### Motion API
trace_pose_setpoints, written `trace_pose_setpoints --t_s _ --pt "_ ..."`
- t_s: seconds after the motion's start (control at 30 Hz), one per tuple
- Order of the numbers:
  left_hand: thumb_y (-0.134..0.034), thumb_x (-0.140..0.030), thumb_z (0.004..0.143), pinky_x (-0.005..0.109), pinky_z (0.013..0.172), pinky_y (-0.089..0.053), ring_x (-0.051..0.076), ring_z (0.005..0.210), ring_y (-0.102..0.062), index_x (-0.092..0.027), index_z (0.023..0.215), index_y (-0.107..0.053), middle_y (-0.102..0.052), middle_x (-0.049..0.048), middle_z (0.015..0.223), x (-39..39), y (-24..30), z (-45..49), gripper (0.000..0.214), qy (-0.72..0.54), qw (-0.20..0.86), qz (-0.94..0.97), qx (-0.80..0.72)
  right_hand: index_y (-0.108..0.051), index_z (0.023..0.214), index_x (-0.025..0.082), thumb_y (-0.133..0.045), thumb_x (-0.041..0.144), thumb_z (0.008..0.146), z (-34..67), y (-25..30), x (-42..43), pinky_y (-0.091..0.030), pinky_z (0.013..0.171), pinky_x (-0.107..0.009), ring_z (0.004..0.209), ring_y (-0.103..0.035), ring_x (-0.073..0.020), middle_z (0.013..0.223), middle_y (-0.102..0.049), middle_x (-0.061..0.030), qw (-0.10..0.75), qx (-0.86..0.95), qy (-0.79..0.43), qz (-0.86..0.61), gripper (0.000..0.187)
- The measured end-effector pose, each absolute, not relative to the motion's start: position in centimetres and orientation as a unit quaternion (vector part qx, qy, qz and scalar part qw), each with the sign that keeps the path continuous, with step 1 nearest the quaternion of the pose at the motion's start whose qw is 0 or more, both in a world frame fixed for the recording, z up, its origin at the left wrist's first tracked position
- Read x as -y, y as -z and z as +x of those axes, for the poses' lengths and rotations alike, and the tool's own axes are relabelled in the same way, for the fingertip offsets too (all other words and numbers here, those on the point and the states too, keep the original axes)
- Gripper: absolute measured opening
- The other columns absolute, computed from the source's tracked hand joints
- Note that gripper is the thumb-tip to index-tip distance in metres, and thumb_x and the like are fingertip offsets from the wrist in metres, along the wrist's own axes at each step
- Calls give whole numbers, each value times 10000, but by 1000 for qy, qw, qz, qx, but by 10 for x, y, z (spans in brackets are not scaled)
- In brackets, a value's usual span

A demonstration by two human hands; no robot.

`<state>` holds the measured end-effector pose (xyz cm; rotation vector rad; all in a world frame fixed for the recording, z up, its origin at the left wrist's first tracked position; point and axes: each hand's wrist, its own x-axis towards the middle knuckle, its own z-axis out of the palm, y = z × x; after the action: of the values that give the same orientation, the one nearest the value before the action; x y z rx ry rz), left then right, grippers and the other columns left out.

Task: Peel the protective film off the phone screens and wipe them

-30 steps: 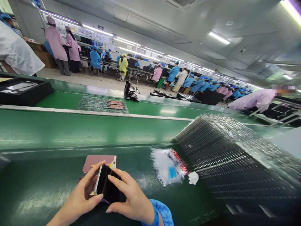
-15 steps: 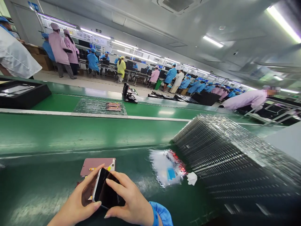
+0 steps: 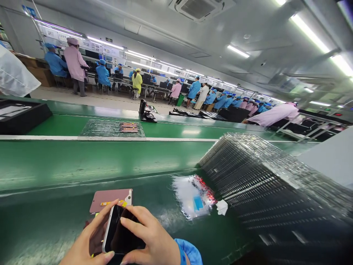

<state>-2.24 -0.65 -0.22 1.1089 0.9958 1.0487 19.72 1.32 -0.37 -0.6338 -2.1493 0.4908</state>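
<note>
One dark-screened smartphone (image 3: 124, 230), long axis pointing forward and slightly tilted, held over the green conveyor bench (image 3: 55, 228): left hand (image 3: 88, 235) curled around one edge, right hand (image 3: 150, 235) with fingers closed across the glass. Just beyond, one pink phone (image 3: 110, 200); farther right, one plastic bag (image 3: 193, 197), one tissue (image 3: 222, 207), one stack of trays (image 3: 264, 184).

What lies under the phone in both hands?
A pink panel with yellow label lies on the green belt; phone, left hand and right hand cover its nearer end.

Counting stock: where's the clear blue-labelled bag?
Head view: the clear bag lies on the green bench, right of the left hand and right hand holding a smartphone, a crumpled white tissue at its right.
</note>
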Motion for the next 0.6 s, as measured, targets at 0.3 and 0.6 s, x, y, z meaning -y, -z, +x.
trace_pose_setpoints --t_s 0.3,0.6 --pt "-860 -587 554 466 1157 -376 410 1417 -390 -284 1368 -601 -517 103 1495 3 -1 -22 907 -469 582 497 -440 -344 1479 282 -740 590 813 199 -7 -12 -498 993 -409 1201 -583 -285 1406 -554 -150 382 873 -120 -278 833" --pt "-592 -509 914 437 887 -586 308 1040 -710 -293 1472 -481 -688 103 1288 -12 -38 -13 609 -429 771 266 -388 -449 1458 184 -562 729 855 193 4 -11 -462 1045 -480 1243 -562 -320 1401 -556 -175 447 780 -248 -361 821"
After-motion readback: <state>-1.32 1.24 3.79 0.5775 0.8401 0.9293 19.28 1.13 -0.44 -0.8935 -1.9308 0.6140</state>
